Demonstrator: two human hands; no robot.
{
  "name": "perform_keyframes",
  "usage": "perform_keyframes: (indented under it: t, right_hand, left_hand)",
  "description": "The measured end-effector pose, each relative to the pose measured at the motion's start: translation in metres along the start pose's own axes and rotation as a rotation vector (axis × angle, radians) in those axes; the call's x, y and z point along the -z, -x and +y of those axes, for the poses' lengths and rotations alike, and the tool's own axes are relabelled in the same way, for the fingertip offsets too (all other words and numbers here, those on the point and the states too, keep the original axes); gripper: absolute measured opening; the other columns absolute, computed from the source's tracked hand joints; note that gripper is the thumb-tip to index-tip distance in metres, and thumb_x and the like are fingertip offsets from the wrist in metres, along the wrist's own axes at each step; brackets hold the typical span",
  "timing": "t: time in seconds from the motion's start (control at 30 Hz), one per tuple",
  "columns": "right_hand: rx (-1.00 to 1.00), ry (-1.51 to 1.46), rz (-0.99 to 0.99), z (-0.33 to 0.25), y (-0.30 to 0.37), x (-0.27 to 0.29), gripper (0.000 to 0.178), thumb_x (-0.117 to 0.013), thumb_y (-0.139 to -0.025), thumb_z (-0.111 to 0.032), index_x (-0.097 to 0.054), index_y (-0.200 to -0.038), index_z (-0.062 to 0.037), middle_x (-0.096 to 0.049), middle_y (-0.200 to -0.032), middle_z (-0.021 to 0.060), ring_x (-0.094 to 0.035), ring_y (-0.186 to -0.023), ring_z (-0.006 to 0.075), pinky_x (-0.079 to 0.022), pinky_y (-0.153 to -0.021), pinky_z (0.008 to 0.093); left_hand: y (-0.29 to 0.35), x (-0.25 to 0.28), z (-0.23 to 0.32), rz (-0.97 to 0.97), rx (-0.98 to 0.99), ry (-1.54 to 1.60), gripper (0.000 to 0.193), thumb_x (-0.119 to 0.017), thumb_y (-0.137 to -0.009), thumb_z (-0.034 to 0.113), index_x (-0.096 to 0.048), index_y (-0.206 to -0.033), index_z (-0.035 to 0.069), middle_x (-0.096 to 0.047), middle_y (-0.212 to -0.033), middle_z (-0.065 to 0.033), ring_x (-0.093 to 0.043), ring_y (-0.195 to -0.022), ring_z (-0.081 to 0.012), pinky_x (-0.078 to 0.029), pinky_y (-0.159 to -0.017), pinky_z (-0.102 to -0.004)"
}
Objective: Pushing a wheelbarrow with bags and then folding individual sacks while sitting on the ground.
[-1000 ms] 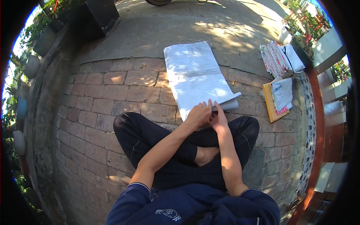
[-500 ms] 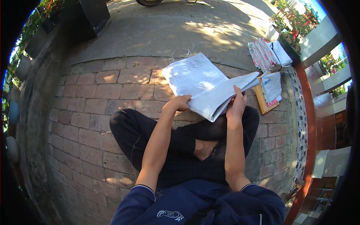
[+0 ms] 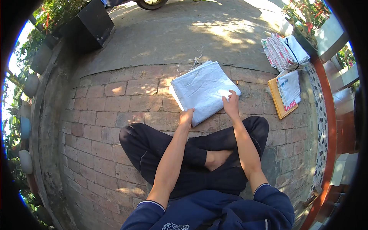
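Observation:
In front of my crossed legs, a white woven sack [image 3: 207, 90] lies folded into a roughly square bundle on the bricks. Frayed threads stick out at its far left corner. At the near left edge my left hand [image 3: 186, 116] grips the sack, thumb on top, with the other fingers mostly out of sight. On the near right part of the bundle rests my right hand [image 3: 231, 105], its fingers spread and holding nothing.
To the right stands a tied stack of folded sacks [image 3: 278, 53]. Nearer me lie a yellow folded sack [image 3: 276, 99] and a white printed one [image 3: 290, 86]. A black planter [image 3: 90, 27] is at the far left; a wheel [image 3: 152, 3] shows at the top.
The raised right flap of the sack has been folded over and now lies flat. My right hand has let go of it and opened on top.

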State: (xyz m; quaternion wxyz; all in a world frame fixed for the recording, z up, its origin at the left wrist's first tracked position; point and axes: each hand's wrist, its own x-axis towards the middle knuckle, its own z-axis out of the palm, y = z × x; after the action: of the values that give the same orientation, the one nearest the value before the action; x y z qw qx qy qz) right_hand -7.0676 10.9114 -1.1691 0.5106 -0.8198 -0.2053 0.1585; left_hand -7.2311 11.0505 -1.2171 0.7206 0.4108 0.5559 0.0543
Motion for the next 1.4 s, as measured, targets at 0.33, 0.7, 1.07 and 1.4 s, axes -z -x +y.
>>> perform_keyframes:
  t: [0.33,0.7,1.07,1.4]
  right_hand:
    - [-0.709,-0.502,0.166,0.019,-0.02,-0.004,0.099,-0.068,-0.076,-0.022,0.01,-0.137,-0.0112,-0.034,-0.13,0.0199,-0.047,-0.11,0.03,-0.039,-0.09,0.0473]
    - [-0.419,-0.786,0.141,-0.019,0.008,-0.018,0.038,-0.065,-0.079,-0.008,-0.05,-0.113,0.0038,-0.06,-0.103,0.0122,-0.058,-0.092,0.0217,-0.047,-0.079,0.0364]
    - [-0.265,-0.734,0.777,0.002,0.156,0.219,0.047,-0.066,-0.082,-0.015,-0.045,-0.121,0.001,-0.054,-0.114,0.0119,-0.053,-0.103,0.0228,-0.042,-0.089,0.0348]
    - [-1.098,0.24,0.973,0.239,0.438,0.39,0.051,-0.063,-0.079,-0.009,-0.042,-0.124,0.0042,-0.052,-0.117,0.0197,-0.05,-0.109,0.0312,-0.041,-0.089,0.0446]
  left_hand:
    - [-0.025,0.004,-0.012,0.18,-0.163,-0.04,0.054,-0.063,-0.075,0.015,-0.046,-0.124,-0.001,-0.045,-0.124,-0.0228,-0.055,-0.098,-0.0358,-0.045,-0.086,-0.0412]
    - [0.053,-0.042,0.021,-0.23,-0.294,0.259,0.063,-0.051,-0.084,0.011,-0.014,-0.134,0.011,-0.051,-0.103,-0.012,-0.059,-0.073,-0.0187,-0.048,-0.053,-0.0291]
    - [0.075,-0.046,0.021,-0.13,-0.783,-0.624,0.051,-0.052,-0.087,0.024,-0.036,-0.13,0.003,-0.063,-0.093,-0.0179,-0.062,-0.078,-0.0292,-0.047,-0.069,-0.038]
    - [0.073,-0.058,-0.003,-0.338,-0.714,-1.195,0.049,-0.051,-0.085,0.033,-0.042,-0.126,0.007,-0.061,-0.101,-0.0233,-0.058,-0.09,-0.043,-0.046,-0.077,-0.0491]
